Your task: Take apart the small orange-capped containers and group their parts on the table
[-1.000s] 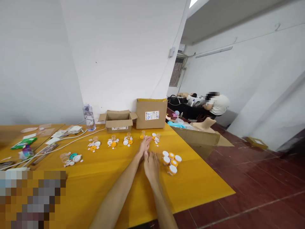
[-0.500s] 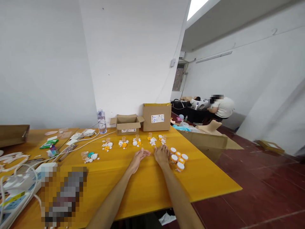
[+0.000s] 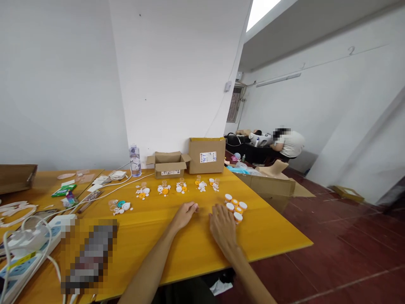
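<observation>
My left hand (image 3: 185,215) rests on the yellow table, its fingers loosely bent and pointing right, with nothing seen in it. My right hand (image 3: 222,226) lies palm down with its fingers spread, just left of a cluster of small round jars. These include a white-lidded jar (image 3: 238,217) at the near side and an orange-rimmed jar (image 3: 238,209) in the middle. Beyond my hands runs a row of small part groups: white pieces (image 3: 202,185), orange discs (image 3: 165,191) and clear cups (image 3: 182,180). Farther left lies a group with a teal disc (image 3: 121,204).
An open cardboard box (image 3: 169,164) and a closed carton (image 3: 207,156) stand at the table's back, beside a clear bottle (image 3: 135,161). Cables and a power strip (image 3: 57,232) lie at left. Beyond the right edge, a person (image 3: 292,143) sits near a big carton (image 3: 265,188).
My right hand has drawn back towards me, its fingers spreading. My left hand's fingers have bent in from being stretched out. The view has turned slightly right.
</observation>
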The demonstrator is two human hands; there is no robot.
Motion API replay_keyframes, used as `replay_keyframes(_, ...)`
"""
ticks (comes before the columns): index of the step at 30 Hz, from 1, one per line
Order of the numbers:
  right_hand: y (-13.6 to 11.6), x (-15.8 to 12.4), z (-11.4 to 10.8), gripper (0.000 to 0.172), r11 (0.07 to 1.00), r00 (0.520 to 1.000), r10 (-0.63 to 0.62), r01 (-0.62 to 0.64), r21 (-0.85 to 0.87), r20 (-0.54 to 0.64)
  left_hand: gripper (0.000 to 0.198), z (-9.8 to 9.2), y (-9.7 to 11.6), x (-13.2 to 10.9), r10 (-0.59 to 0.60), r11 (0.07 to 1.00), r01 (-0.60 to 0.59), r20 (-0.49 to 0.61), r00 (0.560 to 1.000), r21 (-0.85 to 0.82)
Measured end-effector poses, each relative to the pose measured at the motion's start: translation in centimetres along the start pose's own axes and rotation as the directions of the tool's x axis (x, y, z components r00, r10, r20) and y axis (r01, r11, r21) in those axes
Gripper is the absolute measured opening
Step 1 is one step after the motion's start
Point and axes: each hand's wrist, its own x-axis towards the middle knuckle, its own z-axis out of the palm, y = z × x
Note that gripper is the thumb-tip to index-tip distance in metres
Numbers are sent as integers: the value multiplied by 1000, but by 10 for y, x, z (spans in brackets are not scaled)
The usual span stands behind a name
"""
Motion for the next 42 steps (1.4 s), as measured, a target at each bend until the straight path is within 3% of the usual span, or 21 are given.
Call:
replay_keyframes(3, 18, -4, -18, 35, 991, 991, 76, -87, -99, -113, 45, -1, 1, -3, 49, 984, -54, 34, 998, 172)
replay_keyframes(6, 36, -10, -24, 35, 979, 982, 113, -137, -151, -153, 39, -2, 3, -4, 108, 955, -118, 51, 993, 273)
replay_keyframes(13, 59, -25, -20, 29, 994, 986, 25, -42, -104, -163, 37, -1, 3, -6, 162, 930, -166, 39, 986, 328)
replay_keyframes(19, 48, -21, -17, 19, 998, 978, 2, 12, 65, -210, 37, -2, -2, -7, 115, 943, -117, 22, 993, 311)
replay_keyframes(23, 41, -18, -10, 19, 980, 980, 96, -63, 188, -175, 41, -6, -5, -11, 114, 952, -108, -6, 993, 287)
replay_keyframes(28, 18, -13, 6, 19, 910, 992, 77, -29, 414, -99, 40, -12, -4, -18, 51, 982, -46, -22, 998, 183)
replay_keyframes(31, -8, -2, 11, 24, 797, 996, 87, -60, 601, -15, 41, -15, -2, -22, 36, 997, -35, -13, 999, 71)
replay_keyframes(33, -26, 10, 12, 24, 673, 990, 111, -142, 726, 91, 40, -18, -2, -25, 45, 999, -44, -16, 999, 6)
replay_keyframes(35, -43, 22, 14, 30, 493, 958, 129, -287, 821, 257, 39, -22, -2, -28, 41, 998, -43, -30, 999, -37)
replay_keyframes(39, -67, 38, 18, 50, 17, 840, 132, -533, 846, 527, 38, -30, -5, -31, -7, 996, -5, -131, 991, -89)
replay_keyframes(42, -77, 42, 20, 55, -156, 796, 109, -577, 801, 595, 37, -35, -9, -30, -26, 996, 6, -223, 974, -88)
